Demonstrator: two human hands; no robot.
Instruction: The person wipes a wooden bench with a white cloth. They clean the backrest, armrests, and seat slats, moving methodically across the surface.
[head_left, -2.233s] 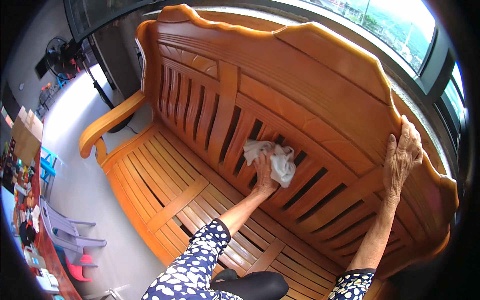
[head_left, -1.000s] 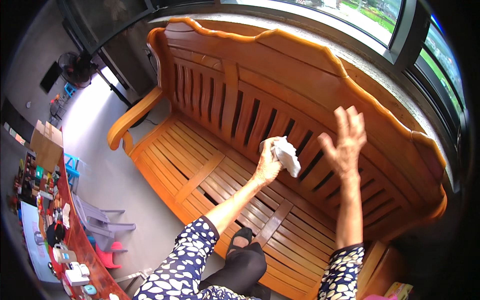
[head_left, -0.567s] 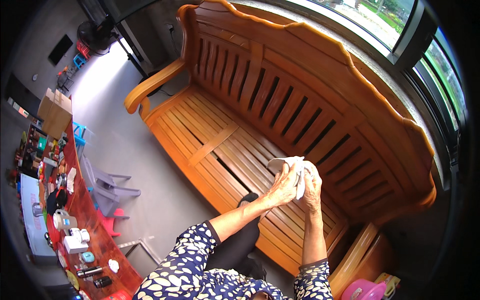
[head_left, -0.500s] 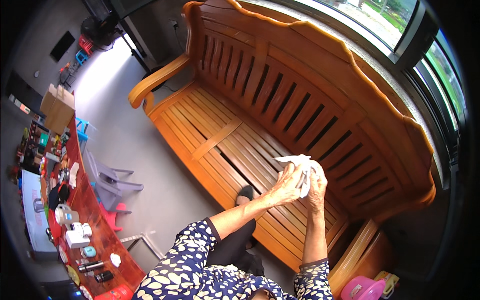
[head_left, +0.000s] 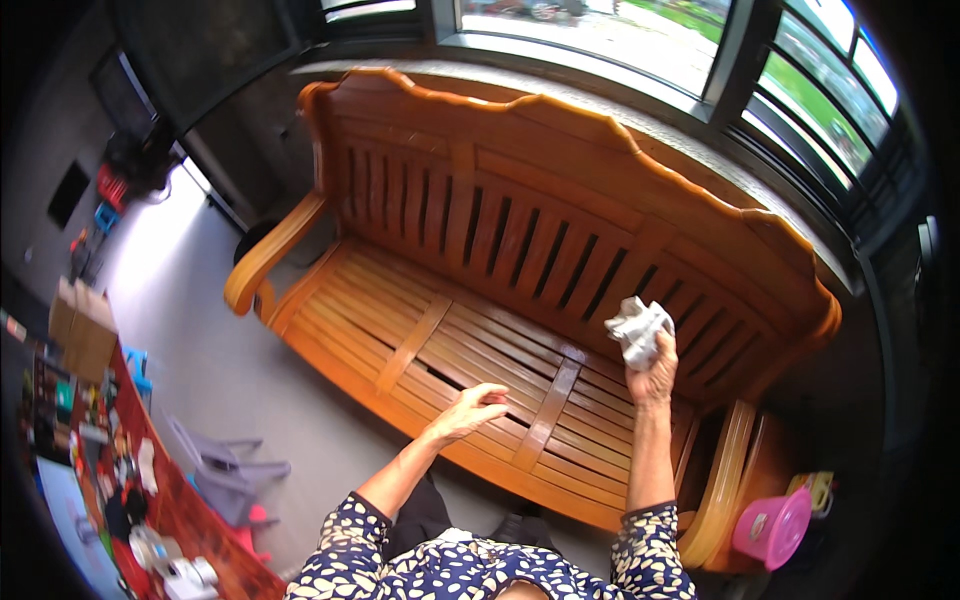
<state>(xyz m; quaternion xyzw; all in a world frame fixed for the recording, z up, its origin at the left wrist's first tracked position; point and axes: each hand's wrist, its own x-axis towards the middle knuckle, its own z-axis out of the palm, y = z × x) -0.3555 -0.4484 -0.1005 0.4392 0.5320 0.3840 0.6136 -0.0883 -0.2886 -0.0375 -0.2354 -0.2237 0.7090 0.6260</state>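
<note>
A crumpled white cloth (head_left: 638,328) is bunched in my right hand (head_left: 655,376), held up in front of the bench's slatted backrest. The fingers are closed round its lower part. My left hand (head_left: 468,412) hovers over the front part of the seat with nothing in it, its fingers loosely bent and the thumb apart. Below both hands stretches a long varnished wooden bench (head_left: 408,355) with a slatted seat and a wavy top rail. Whether the left fingertips touch the seat I cannot tell.
At the bench's right end stands a pink bucket (head_left: 775,528). On the left are a grey plastic chair (head_left: 222,468) and a reddish table (head_left: 218,545) crowded with small items, with a cardboard box (head_left: 82,328) at its far end. Windows (head_left: 600,45) run behind the bench.
My hands were together on the cloth. My left hand has let go and moved left and down, while my right hand keeps the cloth, now more bunched. The view has shifted.
</note>
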